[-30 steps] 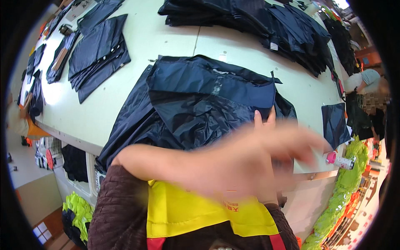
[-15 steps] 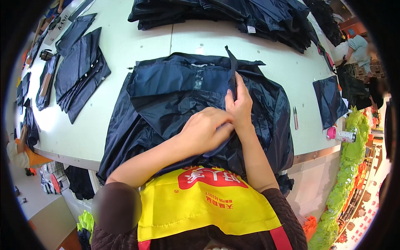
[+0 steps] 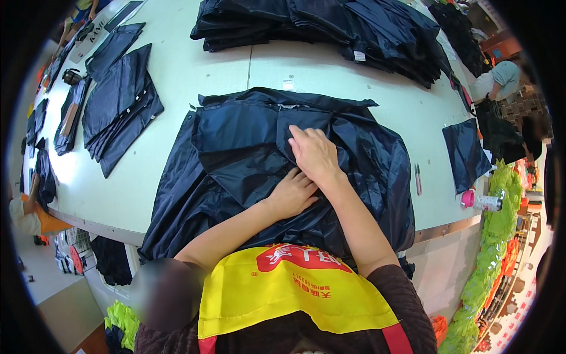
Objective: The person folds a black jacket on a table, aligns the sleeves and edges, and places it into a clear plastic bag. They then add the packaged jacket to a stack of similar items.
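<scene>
On the pale bench point(image 3: 427, 133), a dark, shiny garment point(image 3: 236, 127) under both hands; slippage suspected.

Judgement: the folded flap point(image 3: 287, 118) at the right hand point(image 3: 315, 154) could skew or spring back if pressure eases, the fabric looking slick; cloth draped over the near edge could drag layers toward the body; hands this close could rub in creases. Position: garment directly beneath both hands, spreading beyond and to either side. Right hand: fingers partly curled, tips on the flap; cannot tell whether it pinches. Left hand point(image 3: 292, 193): palm-down, fingers loosely spread on cloth beside the right wrist, gripping nothing visible.
</scene>
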`<act>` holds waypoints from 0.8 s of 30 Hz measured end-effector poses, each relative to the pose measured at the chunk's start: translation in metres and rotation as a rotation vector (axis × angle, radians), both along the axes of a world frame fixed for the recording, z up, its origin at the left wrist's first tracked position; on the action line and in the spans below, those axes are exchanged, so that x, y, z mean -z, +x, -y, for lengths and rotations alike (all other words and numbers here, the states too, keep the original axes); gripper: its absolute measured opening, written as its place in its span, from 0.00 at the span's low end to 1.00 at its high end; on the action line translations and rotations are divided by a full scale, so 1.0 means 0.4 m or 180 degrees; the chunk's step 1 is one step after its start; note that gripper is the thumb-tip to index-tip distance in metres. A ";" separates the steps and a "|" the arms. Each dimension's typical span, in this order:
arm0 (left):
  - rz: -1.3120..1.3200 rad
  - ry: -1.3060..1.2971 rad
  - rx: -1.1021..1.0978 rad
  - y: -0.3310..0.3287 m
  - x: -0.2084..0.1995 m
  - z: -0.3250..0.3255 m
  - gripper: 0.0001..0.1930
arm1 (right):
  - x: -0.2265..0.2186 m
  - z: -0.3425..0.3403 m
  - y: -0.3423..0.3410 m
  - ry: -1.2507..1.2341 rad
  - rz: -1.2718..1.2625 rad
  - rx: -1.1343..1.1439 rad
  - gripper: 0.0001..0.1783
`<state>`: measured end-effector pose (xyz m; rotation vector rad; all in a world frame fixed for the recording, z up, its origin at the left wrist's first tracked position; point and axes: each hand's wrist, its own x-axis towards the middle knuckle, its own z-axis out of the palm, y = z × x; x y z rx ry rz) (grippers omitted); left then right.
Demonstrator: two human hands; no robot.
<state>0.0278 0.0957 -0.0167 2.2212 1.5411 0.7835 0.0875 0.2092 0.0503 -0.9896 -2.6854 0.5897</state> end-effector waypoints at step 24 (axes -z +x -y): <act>-0.0768 -0.0030 -0.1315 -0.230 -0.046 0.043 0.23 | 0.145 -0.006 0.011 -0.0168 0.0502 -0.0605 0.25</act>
